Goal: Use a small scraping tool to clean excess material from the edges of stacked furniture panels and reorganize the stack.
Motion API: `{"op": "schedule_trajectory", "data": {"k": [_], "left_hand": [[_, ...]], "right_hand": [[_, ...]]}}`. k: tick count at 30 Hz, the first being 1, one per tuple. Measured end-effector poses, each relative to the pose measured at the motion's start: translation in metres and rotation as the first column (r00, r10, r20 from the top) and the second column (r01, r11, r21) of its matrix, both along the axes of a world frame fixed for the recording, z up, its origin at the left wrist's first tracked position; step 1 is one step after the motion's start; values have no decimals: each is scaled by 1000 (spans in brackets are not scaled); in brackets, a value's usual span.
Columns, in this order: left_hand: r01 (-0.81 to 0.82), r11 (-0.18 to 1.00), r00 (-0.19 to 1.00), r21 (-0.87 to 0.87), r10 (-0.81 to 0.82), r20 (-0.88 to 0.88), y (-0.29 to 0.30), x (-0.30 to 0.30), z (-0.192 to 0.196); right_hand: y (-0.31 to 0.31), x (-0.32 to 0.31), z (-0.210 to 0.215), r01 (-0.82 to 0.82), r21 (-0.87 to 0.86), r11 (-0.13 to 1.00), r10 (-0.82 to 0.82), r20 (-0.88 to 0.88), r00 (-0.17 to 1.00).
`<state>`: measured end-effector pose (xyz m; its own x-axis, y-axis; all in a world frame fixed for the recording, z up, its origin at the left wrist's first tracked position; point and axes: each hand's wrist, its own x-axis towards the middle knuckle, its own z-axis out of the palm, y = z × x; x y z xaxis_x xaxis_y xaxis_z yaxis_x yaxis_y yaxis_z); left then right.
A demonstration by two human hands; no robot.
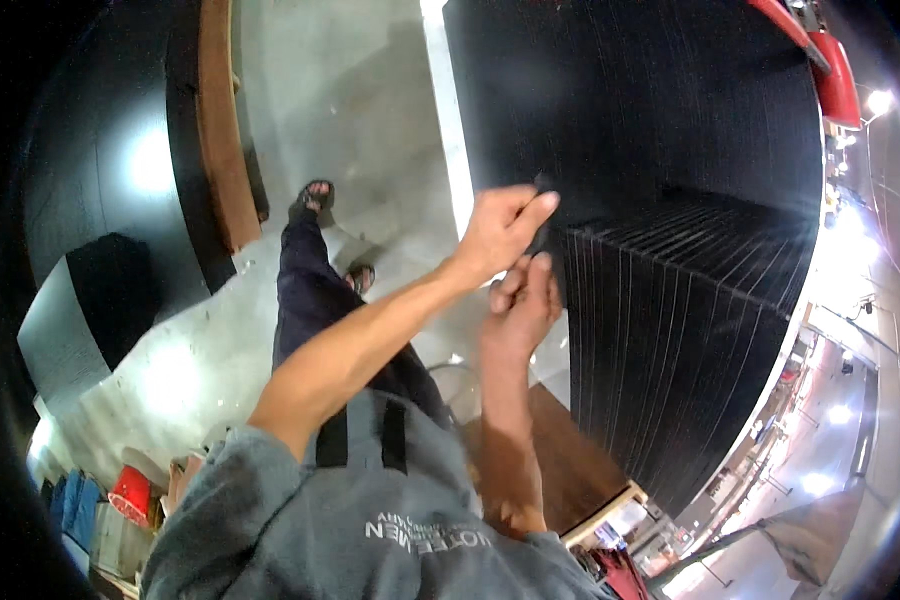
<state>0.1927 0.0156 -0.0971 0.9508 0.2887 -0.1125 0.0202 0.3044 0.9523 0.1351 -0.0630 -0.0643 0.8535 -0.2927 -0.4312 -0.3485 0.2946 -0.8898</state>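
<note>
A wide sheet of black threads stretches over the right half of the view, with a looser fan of separate black strands on its nearer side. At its left edge, my left hand is closed, thumb and fingers pinched on a small dark bundle that looks like black thread. Just below, my right hand has its fingers curled, tips close to the same bundle. What the right fingers hold, if anything, I cannot make out.
A white rail borders the sheet on its left. Across the pale floor stand a brown wooden beam and a large dark roll. A red part is at upper right. A red container sits at lower left.
</note>
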Motion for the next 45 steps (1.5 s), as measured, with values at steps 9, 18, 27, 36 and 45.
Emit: {"op": "schedule_trajectory", "data": {"k": [9, 18, 27, 36, 45], "left_hand": [[51, 989, 993, -137, -36, 109, -7, 18, 10], [216, 973, 972, -83, -223, -78, 26, -5, -3], [272, 754, 844, -598, -486, -228, 43, 29, 19], [142, 29, 817, -989, -568, 101, -7, 15, -9], [258, 680, 768, -686, -575, -282, 39, 2, 7]], "right_hand": [[7, 12, 14, 57, 27, 998, -60, 102, 993], [4, -27, 14, -129, -93, 987, 120, -102, 988], [-4, -72, 29, -173, -397, 901, 164, -56, 985], [-6, -141, 41, 144, -317, 938, -234, -269, 934], [32, -110, 73, 187, -210, 960, -228, -197, 953]]}}
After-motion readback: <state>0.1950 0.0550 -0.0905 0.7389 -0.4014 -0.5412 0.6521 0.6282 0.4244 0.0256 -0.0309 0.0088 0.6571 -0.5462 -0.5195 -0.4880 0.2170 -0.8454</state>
